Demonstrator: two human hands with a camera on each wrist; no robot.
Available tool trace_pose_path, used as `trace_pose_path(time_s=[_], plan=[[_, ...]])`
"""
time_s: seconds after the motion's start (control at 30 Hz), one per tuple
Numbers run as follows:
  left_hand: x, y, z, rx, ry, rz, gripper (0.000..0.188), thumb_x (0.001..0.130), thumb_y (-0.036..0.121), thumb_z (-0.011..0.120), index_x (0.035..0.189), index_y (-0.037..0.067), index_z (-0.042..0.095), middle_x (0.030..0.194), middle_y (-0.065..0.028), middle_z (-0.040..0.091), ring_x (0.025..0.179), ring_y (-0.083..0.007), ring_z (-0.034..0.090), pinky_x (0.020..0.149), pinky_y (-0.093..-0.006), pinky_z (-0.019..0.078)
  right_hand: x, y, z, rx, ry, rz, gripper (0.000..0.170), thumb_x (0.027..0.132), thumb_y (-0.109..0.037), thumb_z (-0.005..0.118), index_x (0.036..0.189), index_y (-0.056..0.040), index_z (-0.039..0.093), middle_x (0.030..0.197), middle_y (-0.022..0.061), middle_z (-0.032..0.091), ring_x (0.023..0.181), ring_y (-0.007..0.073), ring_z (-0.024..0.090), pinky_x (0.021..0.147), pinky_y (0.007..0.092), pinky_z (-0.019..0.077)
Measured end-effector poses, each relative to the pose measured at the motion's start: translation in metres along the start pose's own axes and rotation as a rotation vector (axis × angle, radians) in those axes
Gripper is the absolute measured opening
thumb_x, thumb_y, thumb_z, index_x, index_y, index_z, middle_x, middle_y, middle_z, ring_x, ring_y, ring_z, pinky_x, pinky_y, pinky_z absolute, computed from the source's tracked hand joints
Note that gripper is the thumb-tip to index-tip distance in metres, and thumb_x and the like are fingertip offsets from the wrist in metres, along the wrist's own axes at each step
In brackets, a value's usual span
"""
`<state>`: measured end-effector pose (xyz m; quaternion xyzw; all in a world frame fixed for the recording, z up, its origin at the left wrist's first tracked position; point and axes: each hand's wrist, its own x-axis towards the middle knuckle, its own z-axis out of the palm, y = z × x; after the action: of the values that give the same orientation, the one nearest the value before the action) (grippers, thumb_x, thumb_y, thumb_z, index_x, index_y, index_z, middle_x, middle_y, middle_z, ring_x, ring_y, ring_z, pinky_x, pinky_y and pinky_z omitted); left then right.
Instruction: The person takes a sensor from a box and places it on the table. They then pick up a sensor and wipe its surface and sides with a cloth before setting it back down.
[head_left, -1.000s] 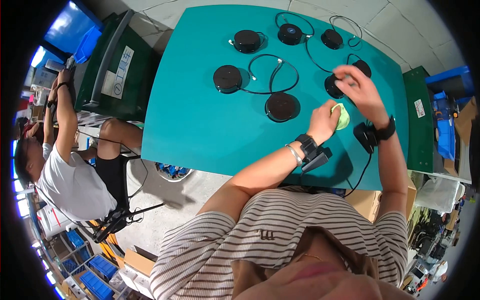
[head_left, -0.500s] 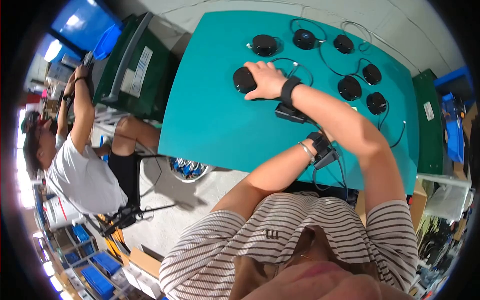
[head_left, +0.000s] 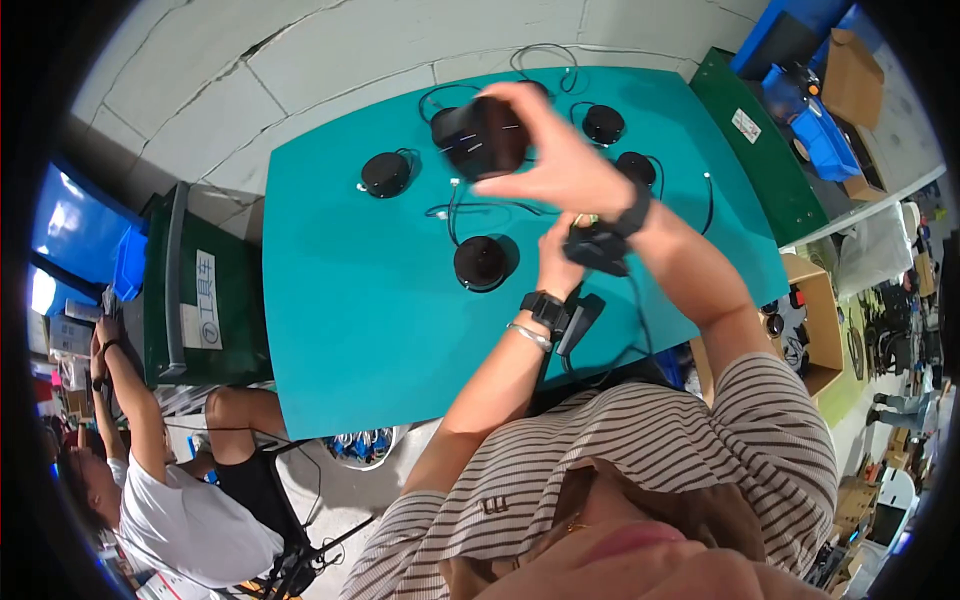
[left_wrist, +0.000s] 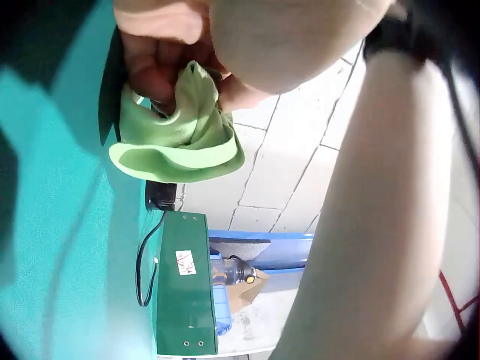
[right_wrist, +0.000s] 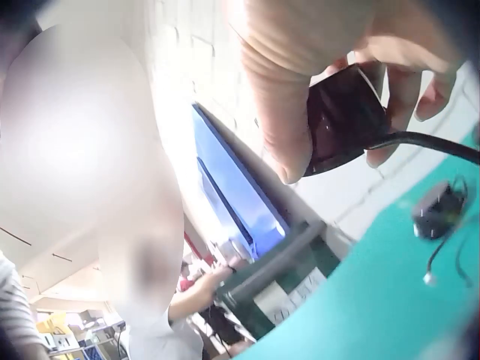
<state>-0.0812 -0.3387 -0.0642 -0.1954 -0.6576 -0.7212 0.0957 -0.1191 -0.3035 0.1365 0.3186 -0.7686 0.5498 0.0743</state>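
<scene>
My right hand (head_left: 570, 160) holds a round black puck-shaped device (head_left: 482, 140) above the table. In the right wrist view the thumb and fingers grip its sides, and a black cable (right_wrist: 427, 141) runs off it. Lower down, my left hand (head_left: 556, 255) is close over the table and pinches a light green cloth (left_wrist: 180, 142), mostly hidden behind the right wrist in the head view. Similar black devices stand on the table: one nearest me (head_left: 480, 263), one at the left (head_left: 386, 175), others at the back and right.
The teal table (head_left: 350, 330) has loose cables with white plugs on it. A green cabinet (head_left: 225, 280) adjoins its left side, a green panel (head_left: 755, 135) its right. Behind is a block wall (head_left: 340, 80). Another person (head_left: 180, 510) sits at the left.
My right hand went from the right-hand devices across to a device at the left, took hold of it and lifted it off the table. The left hand keeps the cloth. The head view has turned.
</scene>
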Motion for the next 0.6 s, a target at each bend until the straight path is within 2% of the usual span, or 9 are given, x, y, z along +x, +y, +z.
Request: trace_pose_path(time_s=[0.07, 0.1, 0.2, 0.23, 0.27, 0.37, 0.4, 0.47, 0.6], plan=[[0.012, 0.028, -0.004, 0.191, -0.077, -0.351, 0.026, 0.093, 0.024, 0.056, 0.105, 0.002, 0.063, 0.09, -0.0189, 0.068, 0.085, -0.0353, 0.067, 0.075, -0.0397, 0.0506, -0.028, 0.004, -0.045, -0.08, 0.086, 0.084, 0.079, 0.07, -0.011, 0.082, 0.135, -0.0078, 0.038, 0.124, 0.0069, 0.047, 0.113, 0.0163, 0.05, 0.097, 0.033, 0.0442], [0.011, 0.033, -0.004, 0.161, -0.041, -0.319, 0.029, 0.095, 0.026, 0.054, 0.103, 0.0, 0.064, 0.087, -0.0204, 0.068, 0.085, -0.0367, 0.066, 0.075, -0.0405, 0.05, -0.043, 0.012, -0.063, -0.096, 0.121, 0.101, 0.078, 0.07, -0.008, 0.082, 0.134, -0.0072, 0.039, 0.124, 0.0069, 0.047, 0.113, 0.016, 0.051, 0.096, 0.0322, 0.0443], [0.013, 0.043, -0.005, 0.147, -0.092, -0.423, 0.029, 0.094, 0.026, 0.056, 0.104, 0.0, 0.064, 0.083, -0.0175, 0.068, 0.077, -0.0276, 0.067, 0.071, -0.0373, 0.05, -0.083, 0.032, -0.103, -0.428, 0.213, 0.042, 0.073, 0.065, -0.008, 0.083, 0.128, -0.0055, 0.047, 0.124, 0.0113, 0.05, 0.112, 0.025, 0.054, 0.096, 0.0339, 0.0454], [0.015, 0.046, -0.006, 0.187, -0.15, -0.42, 0.026, 0.096, 0.027, 0.057, 0.096, 0.002, 0.065, 0.076, -0.0018, 0.064, 0.069, -0.0082, 0.057, 0.062, -0.0262, 0.0455, -0.093, 0.033, -0.111, -0.492, 0.247, 0.046, 0.07, 0.061, -0.006, 0.082, 0.124, -0.0052, 0.051, 0.123, 0.0138, 0.05, 0.112, 0.0302, 0.054, 0.094, 0.0355, 0.0466], [0.015, 0.043, -0.008, 0.188, -0.156, -0.426, 0.026, 0.096, 0.027, 0.057, 0.096, 0.002, 0.065, 0.076, -0.0018, 0.064, 0.069, -0.0082, 0.057, 0.062, -0.0262, 0.0455, -0.099, 0.034, -0.118, -0.489, 0.25, 0.054, 0.07, 0.061, -0.006, 0.082, 0.124, -0.0052, 0.051, 0.123, 0.0138, 0.05, 0.112, 0.0302, 0.054, 0.094, 0.0355, 0.0466], [0.017, 0.05, -0.014, -0.565, -0.39, -0.679, 0.021, 0.097, 0.022, 0.057, 0.091, 0.004, 0.065, 0.082, 0.0021, 0.065, 0.075, -0.0074, 0.061, 0.066, -0.0219, 0.0467, -0.113, 0.037, -0.132, -0.753, 0.219, -0.033, 0.067, 0.061, -0.002, 0.078, 0.123, -0.0082, 0.052, 0.123, 0.0149, 0.049, 0.112, 0.0345, 0.053, 0.092, 0.0387, 0.0484], [0.02, 0.051, -0.018, -0.616, -0.427, -0.665, 0.02, 0.097, 0.023, 0.056, 0.096, 0.005, 0.064, 0.086, 0.0003, 0.065, 0.079, -0.0088, 0.062, 0.07, -0.0238, 0.0496, -0.115, 0.039, -0.132, -0.751, 0.218, -0.027, 0.067, 0.061, -0.002, 0.078, 0.123, -0.0082, 0.052, 0.123, 0.0149, 0.049, 0.112, 0.0345, 0.053, 0.092, 0.0387, 0.0484], [0.019, 0.057, -0.014, -0.659, -0.251, -0.614, 0.019, 0.097, 0.023, 0.055, 0.1, 0.006, 0.063, 0.091, -0.0003, 0.065, 0.084, -0.0093, 0.062, 0.074, -0.0251, 0.051, -0.119, 0.04, -0.129, -0.637, 0.1, 0.003, 0.064, 0.063, -0.003, 0.075, 0.123, -0.0098, 0.052, 0.124, 0.0135, 0.049, 0.113, 0.0334, 0.053, 0.092, 0.0391, 0.0481], [0.016, 0.06, -0.004, -0.503, -0.18, -0.465, 0.025, 0.095, 0.019, 0.06, 0.112, 0.004, 0.05, 0.098, -0.0037, 0.06, 0.087, -0.0091, 0.06, 0.075, -0.0254, 0.0509, -0.131, 0.052, -0.1, -0.64, -0.15, 0.137, 0.072, 0.063, 0.002, 0.069, 0.129, -0.0139, 0.047, 0.128, 0.0084, 0.045, 0.118, 0.0288, 0.048, 0.094, 0.0427, 0.0355]])
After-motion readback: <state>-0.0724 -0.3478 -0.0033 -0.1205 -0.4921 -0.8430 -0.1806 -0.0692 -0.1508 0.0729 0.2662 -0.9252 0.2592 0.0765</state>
